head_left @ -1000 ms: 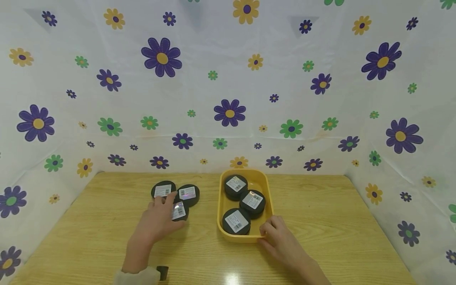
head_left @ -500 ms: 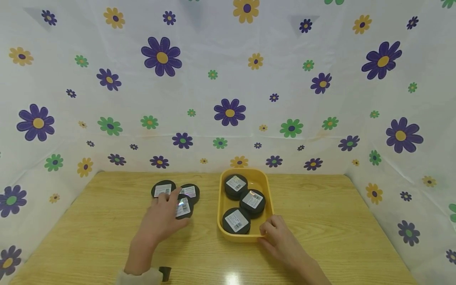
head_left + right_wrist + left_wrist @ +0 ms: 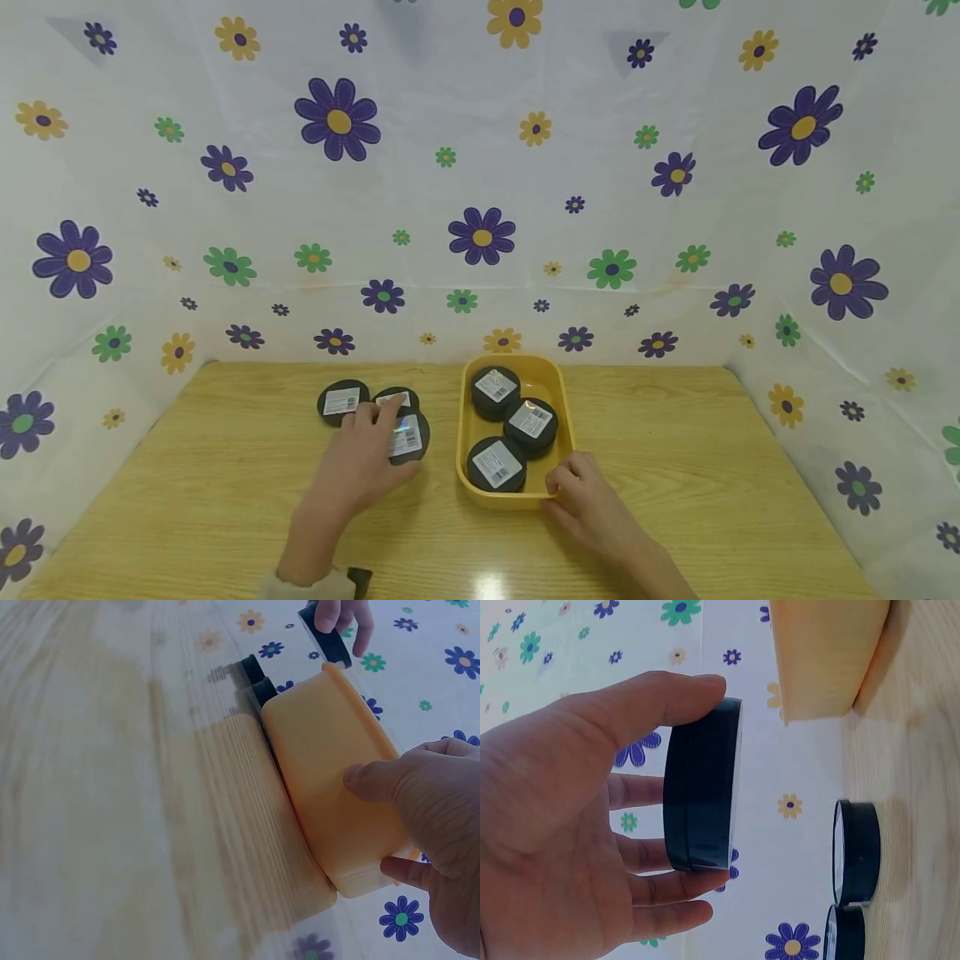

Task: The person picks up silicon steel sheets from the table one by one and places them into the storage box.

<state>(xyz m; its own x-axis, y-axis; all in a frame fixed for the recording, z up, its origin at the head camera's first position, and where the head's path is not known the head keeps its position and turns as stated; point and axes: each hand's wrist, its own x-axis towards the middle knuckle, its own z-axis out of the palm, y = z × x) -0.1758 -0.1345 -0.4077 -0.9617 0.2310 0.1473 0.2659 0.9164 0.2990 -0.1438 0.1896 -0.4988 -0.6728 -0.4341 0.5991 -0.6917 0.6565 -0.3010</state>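
My left hand [image 3: 360, 462] holds a round black flat container [image 3: 408, 437] with a white barcode label on top. In the left wrist view, the thumb and fingers grip this container [image 3: 703, 787] by its sides, above the table. Two similar black containers, one at left [image 3: 341, 400] and one partly behind the hand [image 3: 405, 398], lie on the table. To the right stands a yellow plastic bin [image 3: 501, 502] with three labelled black containers [image 3: 530, 421] inside. My right hand [image 3: 592, 504] grips the bin's near right corner, its thumb against the outer wall [image 3: 330, 765].
The bin and containers are on a light wooden table [image 3: 675, 450]. A white sheet with flower prints [image 3: 420, 192] rises behind the table and along both sides. A dark strap end [image 3: 360, 579] shows by the left sleeve [image 3: 307, 586].
My left hand has lifted the black container off the table and moved it right, towards the bin. The right hand and the bin have stayed in place.
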